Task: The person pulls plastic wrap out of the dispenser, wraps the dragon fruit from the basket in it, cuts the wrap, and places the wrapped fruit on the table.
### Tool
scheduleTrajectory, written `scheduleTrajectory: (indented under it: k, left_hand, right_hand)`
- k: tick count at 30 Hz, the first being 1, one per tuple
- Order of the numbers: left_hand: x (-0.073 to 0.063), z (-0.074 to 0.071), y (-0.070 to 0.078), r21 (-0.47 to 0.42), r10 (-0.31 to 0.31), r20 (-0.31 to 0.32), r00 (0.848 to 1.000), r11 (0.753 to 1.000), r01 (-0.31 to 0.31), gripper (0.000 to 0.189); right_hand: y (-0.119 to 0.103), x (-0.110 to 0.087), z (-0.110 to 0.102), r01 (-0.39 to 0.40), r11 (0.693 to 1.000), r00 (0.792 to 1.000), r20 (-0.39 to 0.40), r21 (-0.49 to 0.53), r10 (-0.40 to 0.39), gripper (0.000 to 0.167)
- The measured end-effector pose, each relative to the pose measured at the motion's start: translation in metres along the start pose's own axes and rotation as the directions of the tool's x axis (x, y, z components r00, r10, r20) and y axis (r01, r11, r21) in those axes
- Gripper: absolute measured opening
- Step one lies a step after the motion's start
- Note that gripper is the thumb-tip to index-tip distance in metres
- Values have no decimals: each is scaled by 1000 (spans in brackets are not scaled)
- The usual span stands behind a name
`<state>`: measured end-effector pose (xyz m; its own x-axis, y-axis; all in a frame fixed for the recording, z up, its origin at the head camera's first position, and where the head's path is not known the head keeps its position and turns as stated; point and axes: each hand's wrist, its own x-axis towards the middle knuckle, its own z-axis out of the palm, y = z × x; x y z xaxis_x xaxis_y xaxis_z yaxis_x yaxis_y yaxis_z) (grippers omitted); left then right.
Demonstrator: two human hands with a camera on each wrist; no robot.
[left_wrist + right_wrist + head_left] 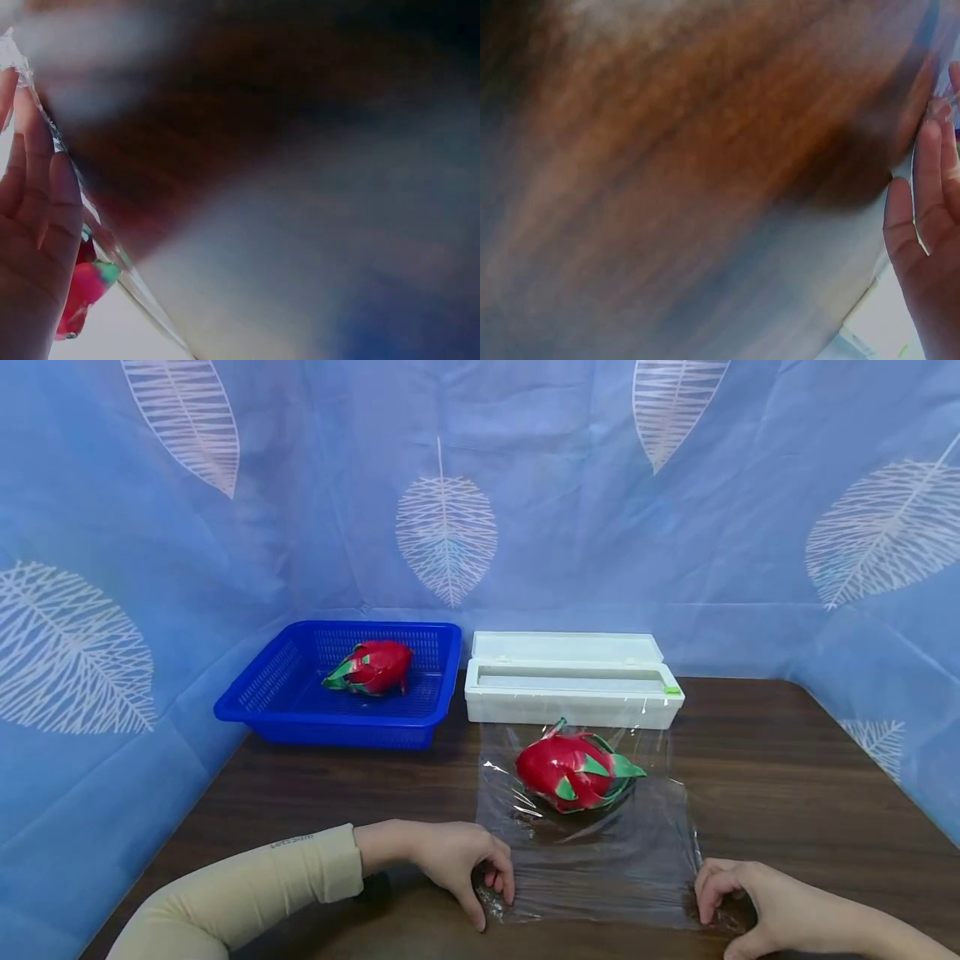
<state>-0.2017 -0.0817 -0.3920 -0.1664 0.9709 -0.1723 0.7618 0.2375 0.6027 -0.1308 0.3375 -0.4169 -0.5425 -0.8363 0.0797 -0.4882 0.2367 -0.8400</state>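
A sheet of clear plastic wrap (600, 877) runs from the white wrap dispenser (570, 706) toward the near side of the wooden table. On the sheet, close to the dispenser, lies a red dragon fruit (566, 772) with green leaf tips. My left hand (468, 864) is at the near left corner, fingers curled about crumpled wrap and thumb apart from them. At the near right corner my right hand (780, 902) holds wrap in its bent fingers, its thumb also spread away. Both wrist views are blurred; fingers (64, 180) appear beside the film in the left one.
A blue plastic basket (337, 721) stands at the back left with another dragon fruit (378, 667) in it. The dispenser's lid (566, 647) is raised. A blue curtain (540, 552) with white leaf prints hangs behind and beside the table (787, 777).
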Motion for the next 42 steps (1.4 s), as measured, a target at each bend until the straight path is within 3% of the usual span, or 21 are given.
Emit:
scheduleTrajectory:
  k: [6,13,20,28,32,38,42]
  left_hand:
    - [3,9,0,71,21,24,999,997,-23,20]
    - [2,6,0,100,28,8,1000,995,-29,3]
    - [3,4,3,141,-7,2,1000,990,6,20]
    - [5,1,3,210,30,22,999,977,-33,8]
    - [4,-3,2,186,45,24,999,981,-49,7]
    - [-1,-8,2,70,34,8,999,997,-35,7]
    - [-6,-9,3,-12,28,-24,999,1000,-28,6]
  right_hand:
    - [4,2,13,67,990,998,-10,-122,-69,23]
    - [3,4,5,13,997,1000,-7,-73,-13,16]
    - [0,3,-3,8,996,1000,-12,-88,-9,19]
    - [1,2,-3,35,994,999,-17,-103,-37,21]
    - [-1,0,-5,17,994,1000,-20,-107,-19,20]
    - [-8,-2,-11,-48,990,999,-30,-129,44,19]
    - [-12,-3,-12,-42,985,998,-47,-165,35,21]
